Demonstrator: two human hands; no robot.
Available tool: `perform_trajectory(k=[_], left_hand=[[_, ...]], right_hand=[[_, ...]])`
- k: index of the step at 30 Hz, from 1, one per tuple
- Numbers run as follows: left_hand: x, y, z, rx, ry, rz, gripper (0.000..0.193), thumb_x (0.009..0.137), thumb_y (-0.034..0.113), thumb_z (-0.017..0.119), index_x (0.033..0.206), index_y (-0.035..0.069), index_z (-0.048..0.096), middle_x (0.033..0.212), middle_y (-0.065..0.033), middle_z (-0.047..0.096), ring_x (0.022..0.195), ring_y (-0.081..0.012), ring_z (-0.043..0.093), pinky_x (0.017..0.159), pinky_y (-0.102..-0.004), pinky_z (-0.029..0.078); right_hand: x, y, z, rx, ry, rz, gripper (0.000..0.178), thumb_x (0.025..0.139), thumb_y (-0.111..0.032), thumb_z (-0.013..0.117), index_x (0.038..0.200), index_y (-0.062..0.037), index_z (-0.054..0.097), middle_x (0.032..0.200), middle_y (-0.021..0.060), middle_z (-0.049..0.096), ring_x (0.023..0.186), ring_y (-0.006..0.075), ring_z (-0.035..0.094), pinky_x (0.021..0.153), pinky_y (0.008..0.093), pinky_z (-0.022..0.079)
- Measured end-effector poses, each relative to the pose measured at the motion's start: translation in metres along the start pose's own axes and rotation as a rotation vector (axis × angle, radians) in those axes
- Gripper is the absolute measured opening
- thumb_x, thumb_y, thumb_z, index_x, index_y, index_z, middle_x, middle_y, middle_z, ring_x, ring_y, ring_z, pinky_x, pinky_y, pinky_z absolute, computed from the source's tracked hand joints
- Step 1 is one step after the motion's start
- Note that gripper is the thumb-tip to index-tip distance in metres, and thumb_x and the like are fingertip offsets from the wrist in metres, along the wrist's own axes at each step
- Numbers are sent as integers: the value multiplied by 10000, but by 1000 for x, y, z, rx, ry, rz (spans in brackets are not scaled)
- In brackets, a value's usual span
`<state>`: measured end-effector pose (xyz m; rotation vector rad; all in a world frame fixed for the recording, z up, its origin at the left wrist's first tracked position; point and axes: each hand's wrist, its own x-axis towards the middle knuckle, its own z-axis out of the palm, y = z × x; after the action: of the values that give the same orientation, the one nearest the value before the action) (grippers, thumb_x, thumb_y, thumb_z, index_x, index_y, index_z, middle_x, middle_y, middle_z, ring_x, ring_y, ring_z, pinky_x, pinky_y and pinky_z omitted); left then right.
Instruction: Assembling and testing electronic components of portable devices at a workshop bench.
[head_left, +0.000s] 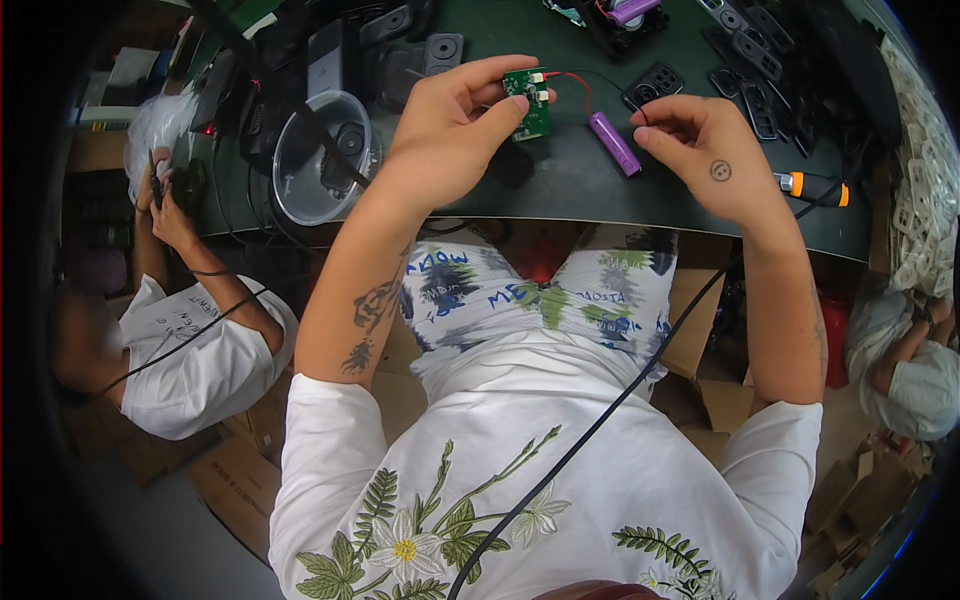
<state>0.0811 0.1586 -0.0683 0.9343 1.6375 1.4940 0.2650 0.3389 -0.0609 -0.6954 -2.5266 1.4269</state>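
Note:
My left hand pinches a small green circuit board between thumb and fingers, above the dark green table. White connectors sit along the board's right side. A red wire runs from the board to a purple cylindrical battery cell, which sits tilted between my hands. From the same side a thin black wire curves over to my right hand. There, thumb and forefinger are closed on the wire's end, to the right of the cell. Whether the cell touches the table I cannot tell.
A clear plastic tub with a dark part inside stands left of my left arm. An orange-and-black screwdriver handle lies by my right wrist. Dark housings crowd the table's back. Co-workers sit at both sides; black cables cross the view.

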Motion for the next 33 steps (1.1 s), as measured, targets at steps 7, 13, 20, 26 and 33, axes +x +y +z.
perform_trajectory(k=[7,13,20,26,33], left_hand=[[8,-1,10,109,-74,2,367,950,17,560,1312,-41,540,1130,-161,687,1015,-148,649,898,-256,499],[-1,-5,8,96,-36,66,415,951,7,546,1355,-62,486,1177,-198,661,1066,-165,630,952,-272,469],[0,-12,13,37,-19,57,433,962,0,520,1381,-71,437,1247,-243,606,1062,-180,623,966,-285,460],[-1,-7,12,67,26,45,449,973,26,506,1398,-75,407,1273,-242,582,1059,-180,610,949,-299,471],[-7,-5,20,100,45,30,440,975,15,497,1398,-68,411,1277,-255,576,1058,-187,609,943,-303,477]], right_hand=[[-20,15,-31,-43,145,-44,221,863,-139,693,1006,30,694,814,60,676,746,103,601,700,253,491],[-130,33,-97,200,677,31,243,884,-162,694,1033,30,679,858,77,698,706,128,623,632,250,492],[-346,202,-65,-102,959,698,317,901,-251,669,1072,16,673,841,81,681,730,131,594,671,282,479],[-390,332,37,-90,439,1124,483,830,-257,625,1249,-17,620,1264,244,598,1178,384,574,1008,404,457],[-327,409,59,111,404,1134,778,735,-382,737,1371,0,503,1295,234,592,1192,361,578,999,383,455]])
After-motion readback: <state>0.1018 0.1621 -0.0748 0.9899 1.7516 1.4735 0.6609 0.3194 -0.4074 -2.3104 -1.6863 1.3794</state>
